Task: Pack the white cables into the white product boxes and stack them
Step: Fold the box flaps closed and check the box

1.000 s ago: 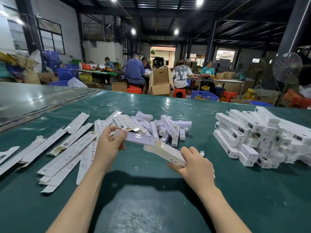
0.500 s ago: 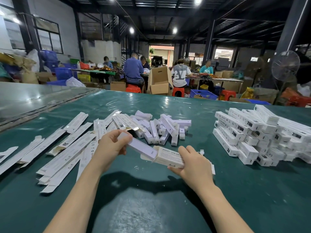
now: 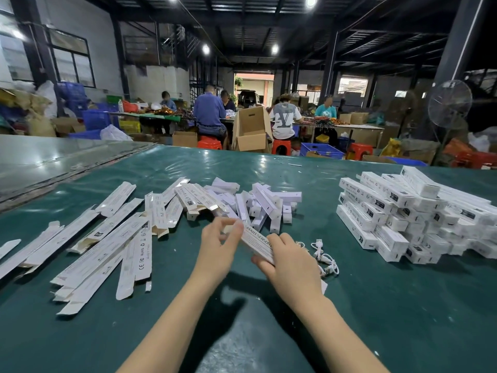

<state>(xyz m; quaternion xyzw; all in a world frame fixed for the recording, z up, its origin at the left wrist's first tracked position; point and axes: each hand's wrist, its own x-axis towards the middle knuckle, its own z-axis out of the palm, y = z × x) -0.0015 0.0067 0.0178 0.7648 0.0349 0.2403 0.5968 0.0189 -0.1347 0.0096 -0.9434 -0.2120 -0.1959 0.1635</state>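
The left hand and right hand are showing bare, with bare forearms trailing behind the grip.

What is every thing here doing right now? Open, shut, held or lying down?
Box: held at both ends
Left hand: pinches the box's far end
Right hand: grips its near end
Flat boxes: flattened, lying scattered
Cables: loose on the table
Stacked boxes: closed, piled up
Brown carton: open

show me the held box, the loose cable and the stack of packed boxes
held box (image 3: 256,242): head view, on its printed side
loose cable (image 3: 325,258): head view, on its coiled middle
stack of packed boxes (image 3: 371,195): head view, on an upper box's long side
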